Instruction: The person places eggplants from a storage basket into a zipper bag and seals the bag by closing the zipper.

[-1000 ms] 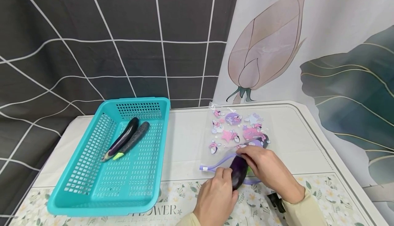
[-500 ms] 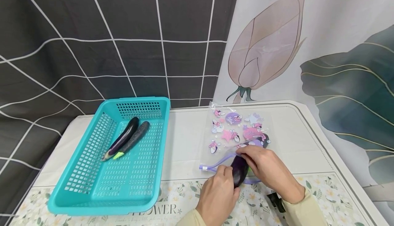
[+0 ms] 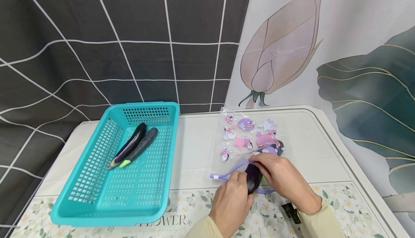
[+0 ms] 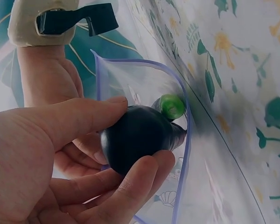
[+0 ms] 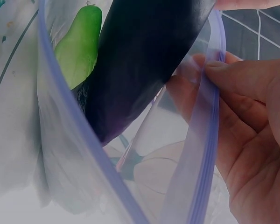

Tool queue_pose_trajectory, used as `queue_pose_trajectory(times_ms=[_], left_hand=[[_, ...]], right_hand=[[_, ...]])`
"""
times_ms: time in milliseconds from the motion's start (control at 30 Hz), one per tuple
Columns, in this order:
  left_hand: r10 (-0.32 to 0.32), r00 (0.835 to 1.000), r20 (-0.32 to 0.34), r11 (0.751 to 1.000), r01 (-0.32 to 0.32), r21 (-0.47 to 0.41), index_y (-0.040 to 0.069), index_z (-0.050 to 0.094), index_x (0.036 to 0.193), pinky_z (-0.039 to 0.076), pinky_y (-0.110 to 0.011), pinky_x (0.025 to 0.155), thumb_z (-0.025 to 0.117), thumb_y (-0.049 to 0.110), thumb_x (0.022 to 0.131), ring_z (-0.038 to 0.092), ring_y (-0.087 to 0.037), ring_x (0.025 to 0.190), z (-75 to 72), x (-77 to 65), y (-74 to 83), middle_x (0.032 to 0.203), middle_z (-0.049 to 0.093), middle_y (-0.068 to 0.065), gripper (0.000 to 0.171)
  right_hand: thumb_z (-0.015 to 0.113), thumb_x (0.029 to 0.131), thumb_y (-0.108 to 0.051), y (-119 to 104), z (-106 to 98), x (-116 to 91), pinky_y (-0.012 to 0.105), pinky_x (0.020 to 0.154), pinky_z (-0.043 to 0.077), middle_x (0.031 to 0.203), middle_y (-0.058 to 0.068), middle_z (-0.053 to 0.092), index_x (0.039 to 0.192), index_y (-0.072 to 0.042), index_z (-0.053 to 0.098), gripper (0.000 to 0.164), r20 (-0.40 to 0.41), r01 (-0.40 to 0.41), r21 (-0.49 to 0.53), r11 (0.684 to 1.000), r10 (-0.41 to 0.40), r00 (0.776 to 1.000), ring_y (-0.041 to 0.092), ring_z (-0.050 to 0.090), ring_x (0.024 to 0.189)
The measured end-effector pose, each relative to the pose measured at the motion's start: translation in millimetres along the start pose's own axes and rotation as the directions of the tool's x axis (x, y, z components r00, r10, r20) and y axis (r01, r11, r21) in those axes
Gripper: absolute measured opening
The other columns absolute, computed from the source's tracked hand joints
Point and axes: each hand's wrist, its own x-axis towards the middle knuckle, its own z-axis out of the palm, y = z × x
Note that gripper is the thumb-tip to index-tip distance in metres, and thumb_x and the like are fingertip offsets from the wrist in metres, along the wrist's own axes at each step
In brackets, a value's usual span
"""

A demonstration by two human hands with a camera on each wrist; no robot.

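Between left-hand fingers [image 4: 141, 178], an eggplant [image 4: 134, 137]

Eggplant [image 3: 254, 178] at open slider bag [image 3: 238, 155]
My left hand [image 3: 231, 202] grips it, my right hand [image 3: 281, 177] the bag; a second eggplant [image 3: 130, 145] and cucumber [image 3: 142, 145] share the turquoise basket [image 3: 107, 220].

Head view above, wrist close-ups, shared bag [image 3: 241, 140]
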Motion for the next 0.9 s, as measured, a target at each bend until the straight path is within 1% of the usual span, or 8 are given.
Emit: queue_pose_trajectory(times_ms=[167,367,633,900], left_hand=[[-0.013,1.0,0.0,1.0,0.013,-0.003,-0.001,0.066,0.109,0.055,-0.024,0.061,0.087,0.023,0.077,0.068,-0.017,0.071,2.3,1.4,-0.1,0.093,0.063,-0.006,0.045],[-0.025,1.0,0.0,1.0,0.025,0.008,-0.002,0.067,0.107,0.055,-0.025,0.063,0.086,0.025,0.079,0.069,-0.016,0.074,4.9,4.2,0.6,0.089,0.066,-0.006,0.044],[-0.002,1.0,-0.015,1.0,0.002,0.021,-0.003,0.067,0.108,0.056,-0.024,0.067,0.086,0.022,0.079,0.07,-0.015,0.079,9.4,6.3,1.3,0.092,0.068,-0.007,0.044],[0.019,0.999,-0.045,0.999,-0.017,0.042,-0.002,0.067,0.106,0.055,-0.024,0.067,0.086,0.02,0.077,0.068,-0.014,0.077,14.7,8.6,0.1,0.092,0.066,-0.005,0.041]], right_hand=[[0.075,0.084,0.004,-0.3,0.1,0.2,0.034,0.075,0.058,0.1,-0.002,0.073,0.104,-0.012,0.073,0.025,0.002,0.002,-0.003,1.0,-0.002,1.0,0.014,0.07,0.092],[0.075,0.084,0.004,-0.3,-0.3,0.2,0.035,0.076,0.058,0.101,-0.002,0.073,0.104,-0.012,0.073,0.026,0.001,0.002,-0.004,1.0,-0.002,1.0,0.015,0.071,0.093],[0.074,0.084,0.004,-1.2,-0.3,0.8,0.035,0.077,0.058,0.101,-0.002,0.073,0.104,-0.013,0.074,0.026,0.011,-0.007,-0.006,1.0,0.007,1.0,0.014,0.07,0.093],[0.075,0.084,0.004,-0.5,0.7,0.8,0.036,0.077,0.058,0.101,-0.002,0.073,0.103,-0.012,0.074,0.026,0.005,-0.004,-0.007,1.0,0.004,1.0,0.014,0.07,0.093]])
